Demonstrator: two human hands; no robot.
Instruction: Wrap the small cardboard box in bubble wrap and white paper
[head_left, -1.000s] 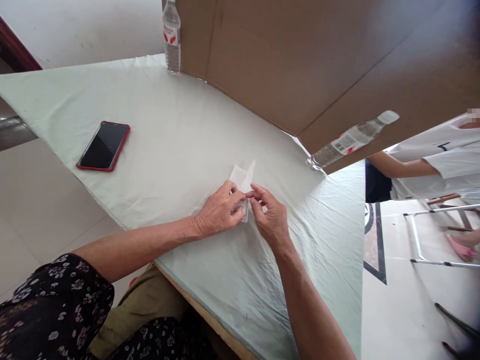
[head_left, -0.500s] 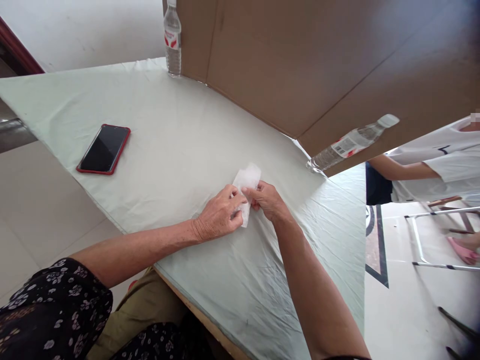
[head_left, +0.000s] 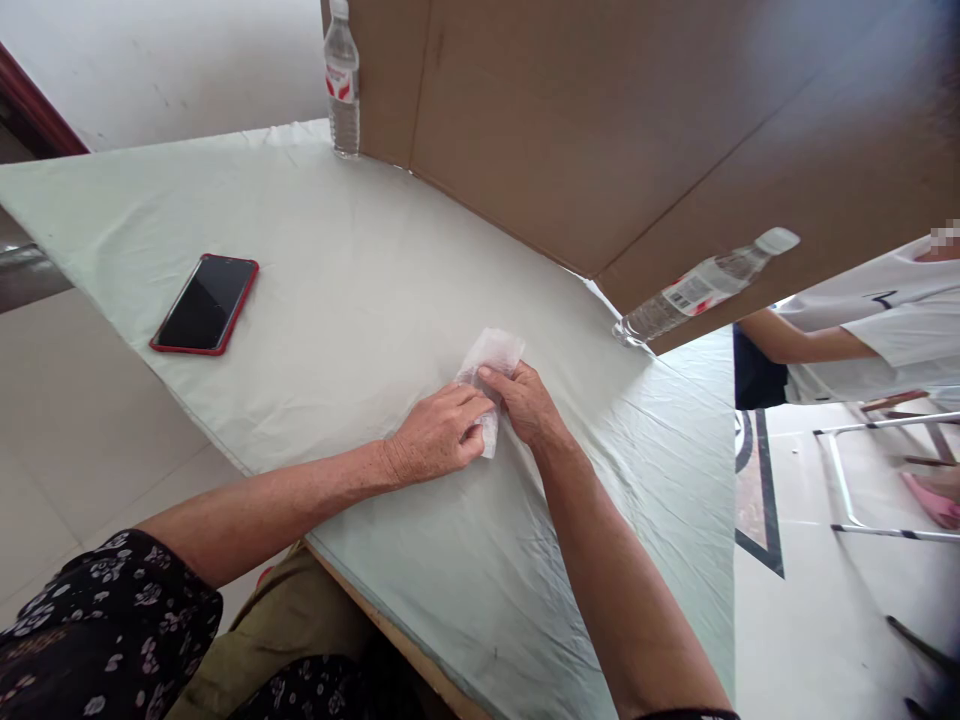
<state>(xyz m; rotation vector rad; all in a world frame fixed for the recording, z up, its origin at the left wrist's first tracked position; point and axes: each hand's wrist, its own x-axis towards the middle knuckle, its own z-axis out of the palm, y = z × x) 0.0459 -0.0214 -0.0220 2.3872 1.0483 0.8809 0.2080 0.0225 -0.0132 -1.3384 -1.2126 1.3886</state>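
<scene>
A thin white sheet, like tissue or soft plastic (head_left: 495, 350), is between my two hands above the pale green tablecloth (head_left: 360, 270). My left hand (head_left: 442, 432) has its fingers curled round the sheet's lower left part. From the right, my right hand (head_left: 527, 400) pinches the sheet, its thumb lying on top near the middle. The fingertips of both hands are close together. Part of the sheet sticks out above the hands and a small corner hangs below them.
A phone in a red case (head_left: 205, 303) lies at the left. A brown cardboard panel (head_left: 540, 130) stands behind, with one clear bottle (head_left: 343, 90) at its left edge and another bottle (head_left: 697, 290) at its right. A seated person (head_left: 840, 330) is at the far right.
The right thumb has slid slightly left over the sheet, and the left fingers are curled in more. More of the sheet's top spreads out to the upper right.
</scene>
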